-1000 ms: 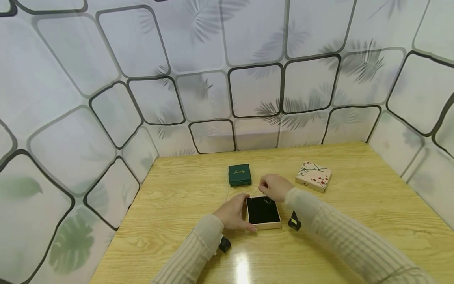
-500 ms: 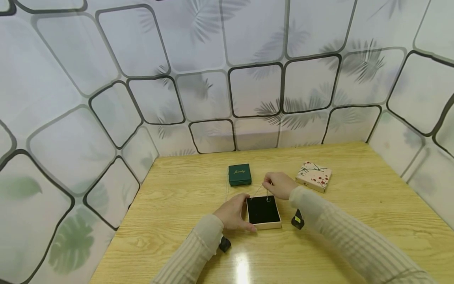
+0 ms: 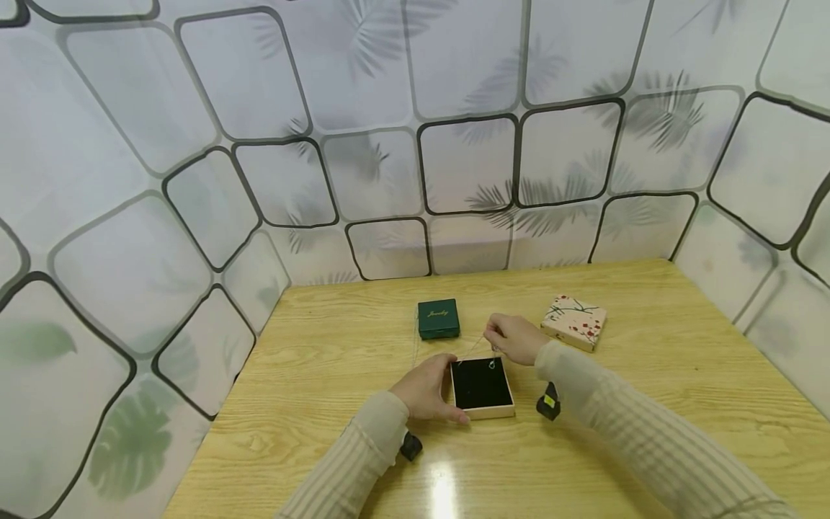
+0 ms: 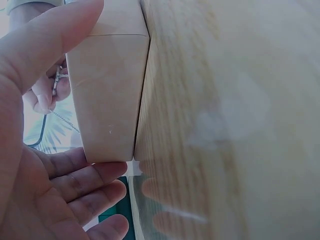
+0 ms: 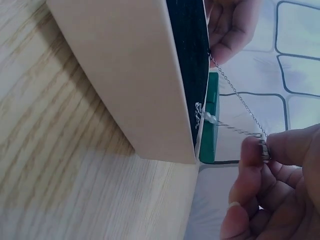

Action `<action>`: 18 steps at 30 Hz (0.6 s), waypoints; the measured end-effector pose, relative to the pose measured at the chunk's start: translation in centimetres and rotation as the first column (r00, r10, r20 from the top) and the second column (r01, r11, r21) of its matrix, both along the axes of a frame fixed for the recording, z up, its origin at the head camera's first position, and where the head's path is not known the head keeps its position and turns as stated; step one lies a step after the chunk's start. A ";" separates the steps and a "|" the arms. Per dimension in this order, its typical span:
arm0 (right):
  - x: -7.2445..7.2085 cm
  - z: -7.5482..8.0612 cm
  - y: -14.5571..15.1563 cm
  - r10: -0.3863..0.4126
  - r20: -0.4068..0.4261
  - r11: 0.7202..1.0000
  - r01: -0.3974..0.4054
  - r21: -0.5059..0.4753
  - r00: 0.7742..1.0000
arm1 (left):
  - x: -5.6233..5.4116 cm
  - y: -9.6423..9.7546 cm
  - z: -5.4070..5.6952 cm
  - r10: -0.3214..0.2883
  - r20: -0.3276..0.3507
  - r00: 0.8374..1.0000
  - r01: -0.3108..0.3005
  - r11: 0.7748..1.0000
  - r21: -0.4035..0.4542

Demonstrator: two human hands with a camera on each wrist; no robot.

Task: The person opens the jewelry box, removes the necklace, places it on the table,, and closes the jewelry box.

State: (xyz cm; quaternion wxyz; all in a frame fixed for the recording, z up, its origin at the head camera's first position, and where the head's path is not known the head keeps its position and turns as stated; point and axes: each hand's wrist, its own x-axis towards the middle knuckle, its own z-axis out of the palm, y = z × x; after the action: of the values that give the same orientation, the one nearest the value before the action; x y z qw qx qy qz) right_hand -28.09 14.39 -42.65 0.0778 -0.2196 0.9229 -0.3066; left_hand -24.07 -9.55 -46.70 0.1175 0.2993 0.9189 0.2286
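An uncovered pale pink jewelry box (image 3: 489,414) with a black pad (image 3: 480,388) inside stands on the table. My left hand (image 3: 426,389) holds it at the left, thumb at the near side and fingers at the far corner. Over the box's far right corner, my right hand (image 3: 515,339) pinches a thin silver chain necklace (image 5: 240,98) between thumb and forefinger. From the pinch, one strand slopes toward the box's far left corner by the left hand's fingers. Another strand drops to a small bunch of silver links (image 5: 198,116) at the pad.
Behind the box, a dark green jewelry box (image 3: 438,320) sits on the wooden table (image 3: 324,360). A thin chain (image 3: 416,346) trails along its left side. At the back right lies a pale square lid or box with a red flower print (image 3: 574,323). A patterned curtain (image 3: 467,166) surrounds the table.
My right hand has moved right and slightly up, drawing the chain strand longer. The hanging end has shifted right over the pad. My left hand and the box have stayed in place.
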 end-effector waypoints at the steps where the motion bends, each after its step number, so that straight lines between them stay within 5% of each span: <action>1: 0.0 0.0 0.1 -0.002 0.002 1.000 0.002 0.000 1.000 | 0.0 0.0 0.0 0.001 0.002 1.000 -0.001 1.000 0.001; 18: 0.0 0.2 2.2 -0.013 -0.011 1.000 0.013 -0.024 1.000 | 0.0 0.0 0.0 0.005 0.006 1.000 -0.005 1.000 0.007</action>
State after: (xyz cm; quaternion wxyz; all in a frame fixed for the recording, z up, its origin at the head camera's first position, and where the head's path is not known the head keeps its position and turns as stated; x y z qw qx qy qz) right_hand -28.13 16.59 -42.47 0.0679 -0.2164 0.9209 -0.3169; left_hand -24.09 -9.55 -46.66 0.1186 0.2968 0.9185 0.2330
